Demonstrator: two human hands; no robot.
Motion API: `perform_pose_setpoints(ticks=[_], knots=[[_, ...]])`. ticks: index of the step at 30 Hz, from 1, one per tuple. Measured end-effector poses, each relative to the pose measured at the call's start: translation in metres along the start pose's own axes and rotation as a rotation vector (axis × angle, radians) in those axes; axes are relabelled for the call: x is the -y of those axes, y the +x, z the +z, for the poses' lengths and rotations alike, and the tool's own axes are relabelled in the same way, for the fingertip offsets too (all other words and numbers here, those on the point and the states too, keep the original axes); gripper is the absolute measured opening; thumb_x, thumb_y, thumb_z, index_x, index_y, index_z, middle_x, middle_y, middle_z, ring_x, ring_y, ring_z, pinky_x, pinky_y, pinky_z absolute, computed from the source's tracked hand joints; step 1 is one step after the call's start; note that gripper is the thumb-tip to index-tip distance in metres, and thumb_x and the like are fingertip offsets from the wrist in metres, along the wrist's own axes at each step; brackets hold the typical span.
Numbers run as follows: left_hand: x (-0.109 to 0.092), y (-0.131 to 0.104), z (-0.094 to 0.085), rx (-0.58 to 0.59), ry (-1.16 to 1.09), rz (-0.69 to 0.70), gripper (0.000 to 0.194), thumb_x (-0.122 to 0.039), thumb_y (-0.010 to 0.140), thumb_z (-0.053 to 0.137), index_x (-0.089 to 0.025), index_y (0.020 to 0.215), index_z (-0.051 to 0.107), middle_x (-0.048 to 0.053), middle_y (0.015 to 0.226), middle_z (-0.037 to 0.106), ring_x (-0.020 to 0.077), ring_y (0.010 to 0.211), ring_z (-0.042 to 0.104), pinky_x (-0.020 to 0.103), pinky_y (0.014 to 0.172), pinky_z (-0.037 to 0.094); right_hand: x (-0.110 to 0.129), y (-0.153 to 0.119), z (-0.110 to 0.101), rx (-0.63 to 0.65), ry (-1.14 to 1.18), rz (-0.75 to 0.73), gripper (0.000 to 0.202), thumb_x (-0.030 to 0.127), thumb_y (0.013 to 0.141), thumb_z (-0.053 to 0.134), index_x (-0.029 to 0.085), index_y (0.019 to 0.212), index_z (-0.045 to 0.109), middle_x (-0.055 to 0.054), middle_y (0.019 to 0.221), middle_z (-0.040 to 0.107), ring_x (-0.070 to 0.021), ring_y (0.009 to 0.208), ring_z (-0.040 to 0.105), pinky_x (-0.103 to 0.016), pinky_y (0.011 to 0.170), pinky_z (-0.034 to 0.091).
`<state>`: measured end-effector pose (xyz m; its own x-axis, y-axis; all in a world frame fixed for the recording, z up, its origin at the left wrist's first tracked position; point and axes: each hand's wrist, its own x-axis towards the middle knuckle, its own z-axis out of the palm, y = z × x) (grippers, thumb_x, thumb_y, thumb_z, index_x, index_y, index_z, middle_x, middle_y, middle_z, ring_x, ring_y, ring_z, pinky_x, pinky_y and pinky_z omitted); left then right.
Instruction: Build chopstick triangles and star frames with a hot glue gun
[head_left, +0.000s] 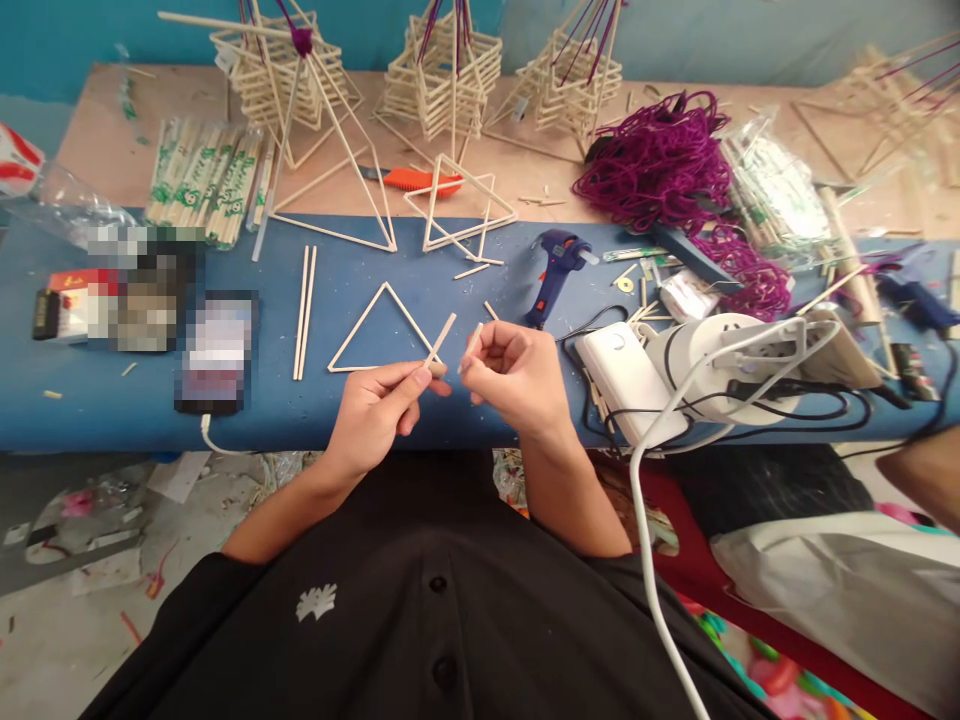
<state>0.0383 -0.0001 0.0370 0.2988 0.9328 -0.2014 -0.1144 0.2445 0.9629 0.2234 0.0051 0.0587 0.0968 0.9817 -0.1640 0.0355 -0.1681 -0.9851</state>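
Note:
Between thumb and fingers, my left hand [382,405] pinches a short wooden stick [441,338] that slants up to the right. My right hand [521,375] is closed on another short stick piece [474,340], its tip showing above the fingers. The two hands are close together but apart, over the front of the blue table. Just behind the left hand lies a triangle of sticks [358,327], its lower right corner partly covered by that hand. Two loose long sticks [305,312] lie side by side to the left. A blue glue gun [553,275] rests behind my right hand.
Stick frames with purple cords [442,80] stand along the back. An orange cutter [424,180] and joined stick triangles [457,220] lie ahead. To the right are purple cord [652,160], a white power bank [630,380] and cables; a phone [217,350] lies left. Another person's arm [922,475] shows far right.

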Motion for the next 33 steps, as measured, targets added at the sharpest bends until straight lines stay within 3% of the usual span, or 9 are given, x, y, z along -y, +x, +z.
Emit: perform_pose_setpoints(ticks=[5,8,15,22,28,33], knots=[[-0.005,-0.001,0.005,-0.025,0.114,0.029,0.040,-0.058,0.095,0.083,-0.018,0.093,0.089,0.001,0.061,0.071,0.0074,0.041,0.050,0.020,0.040,0.037,0.003,-0.002,0.011,0.084,0.226,0.018,0.025,0.032,0.065,0.085,0.020,0.067,0.063,0.006,0.054,0.061,-0.0062,0.040,0.050,-0.019,0.040,0.041],[-0.005,-0.002,0.006,-0.022,0.119,0.046,0.037,-0.056,0.094,0.084,-0.019,0.090,0.088,0.000,0.058,0.067,0.0083,0.042,0.052,0.019,0.040,0.039,0.000,-0.001,0.012,0.094,0.274,0.023,0.030,0.035,0.066,0.090,0.020,0.068,0.064,0.007,0.051,0.058,-0.0053,0.039,0.047,-0.019,0.039,0.040],[-0.001,0.000,0.007,-0.017,0.084,0.077,0.027,-0.046,0.094,0.087,-0.019,0.094,0.087,0.004,0.086,0.084,0.0067,0.044,0.062,0.019,0.042,0.040,-0.008,-0.004,0.015,0.062,0.275,-0.073,0.028,0.036,0.073,0.091,0.020,0.070,0.068,0.002,0.063,0.067,-0.0092,0.055,0.061,-0.022,0.052,0.051],[0.002,0.000,0.004,-0.009,-0.005,0.014,0.027,-0.045,0.092,0.088,-0.019,0.089,0.086,0.001,0.068,0.074,0.0074,0.040,0.058,0.019,0.040,0.032,-0.011,-0.008,0.020,0.059,0.270,-0.087,0.042,0.047,0.072,0.100,0.020,0.076,0.068,0.004,0.064,0.065,-0.0091,0.056,0.059,-0.023,0.054,0.048],[-0.001,-0.001,0.001,-0.062,0.023,-0.005,0.026,-0.043,0.093,0.083,-0.018,0.085,0.086,0.006,0.081,0.082,0.0058,0.039,0.055,0.020,0.039,0.031,-0.006,-0.005,0.027,-0.030,0.288,-0.193,0.046,0.059,0.077,0.097,0.021,0.096,0.079,0.001,0.077,0.076,-0.0111,0.061,0.067,-0.025,0.053,0.058],[-0.008,-0.006,-0.005,-0.087,0.104,-0.002,0.024,-0.042,0.095,0.081,-0.019,0.089,0.088,0.007,0.087,0.085,0.0058,0.038,0.054,0.021,0.040,0.035,-0.003,-0.001,0.031,-0.068,0.291,-0.238,0.035,0.049,0.080,0.097,0.021,0.095,0.084,0.001,0.075,0.079,-0.0125,0.062,0.073,-0.026,0.058,0.064]])
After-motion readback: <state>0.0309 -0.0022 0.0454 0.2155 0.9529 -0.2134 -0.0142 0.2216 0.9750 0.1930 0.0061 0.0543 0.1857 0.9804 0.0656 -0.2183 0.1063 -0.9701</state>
